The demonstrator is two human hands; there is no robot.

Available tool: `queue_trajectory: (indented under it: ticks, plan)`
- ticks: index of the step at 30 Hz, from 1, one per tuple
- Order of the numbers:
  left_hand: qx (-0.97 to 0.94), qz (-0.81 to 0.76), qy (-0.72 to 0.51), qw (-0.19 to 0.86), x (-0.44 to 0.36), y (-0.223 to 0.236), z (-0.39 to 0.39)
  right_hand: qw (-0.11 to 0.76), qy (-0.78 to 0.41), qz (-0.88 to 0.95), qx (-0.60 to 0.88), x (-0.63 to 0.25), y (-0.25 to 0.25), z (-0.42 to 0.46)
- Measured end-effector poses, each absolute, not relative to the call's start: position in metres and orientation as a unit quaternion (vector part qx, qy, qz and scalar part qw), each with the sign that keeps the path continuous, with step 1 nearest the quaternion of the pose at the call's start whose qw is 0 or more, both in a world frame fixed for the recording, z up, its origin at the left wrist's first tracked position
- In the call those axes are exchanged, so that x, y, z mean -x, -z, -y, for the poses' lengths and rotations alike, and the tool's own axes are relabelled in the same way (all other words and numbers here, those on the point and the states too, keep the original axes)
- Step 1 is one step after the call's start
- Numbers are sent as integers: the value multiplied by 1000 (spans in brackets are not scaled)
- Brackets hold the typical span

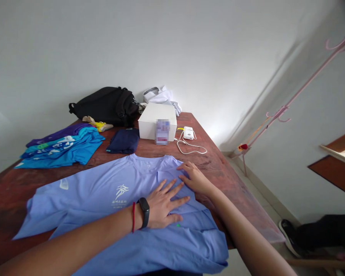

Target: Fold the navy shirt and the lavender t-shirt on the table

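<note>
In the head view, we have the shirt (pixel 100 182) laid out across the near part of the tabletop (pixel 215 165), collar toward the wall (pixel 166 46) and print facing up. On its right side a flap of the same cloth lies over the front. Our left grip (pixel 169 203) rests on the cloth there, palm down, fingers spread wide; we wear a black band (pixel 144 211) and a red cord (pixel 133 216) on that wrist. Our right grip (pixel 194 177) touches the shirt by its right shoulder, fingers bent; we cannot tell whether it pinches the cloth. Beyond the collar we see a folded navy cloth (pixel 123 140) near a white box (pixel 158 113), with a white device (pixel 188 133) and its cable (pixel 193 153) to the right. To the left lie bright blue clothes (pixel 86 147), and a black bag (pixel 102 103) sits behind them.
</note>
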State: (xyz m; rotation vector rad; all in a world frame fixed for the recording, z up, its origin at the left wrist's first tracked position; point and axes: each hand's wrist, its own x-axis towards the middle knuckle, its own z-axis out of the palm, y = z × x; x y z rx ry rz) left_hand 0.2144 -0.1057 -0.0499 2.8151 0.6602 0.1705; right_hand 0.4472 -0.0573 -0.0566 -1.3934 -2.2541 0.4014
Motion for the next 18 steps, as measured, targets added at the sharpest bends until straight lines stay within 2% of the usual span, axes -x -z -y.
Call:
queue_trajectory:
  ticks: [5, 7, 13, 18]
  plan:
    - [-959, -218, -27, 178, -200, 46, 110, 98, -134, 817, 552, -438, 72, 59]
    - [-957, -198, -19, 210, -197, 38, 113, 71, -124, 809, 571, -434, 74, 60]
    - [-951, -170, -28, 257, -170, 33, 117, 39, -120, 811, 572, -434, 69, 61]
    - [-914, -243, -43, 322, -111, 31, 130, 46, -159, 823, 544, -442, 56, 63]
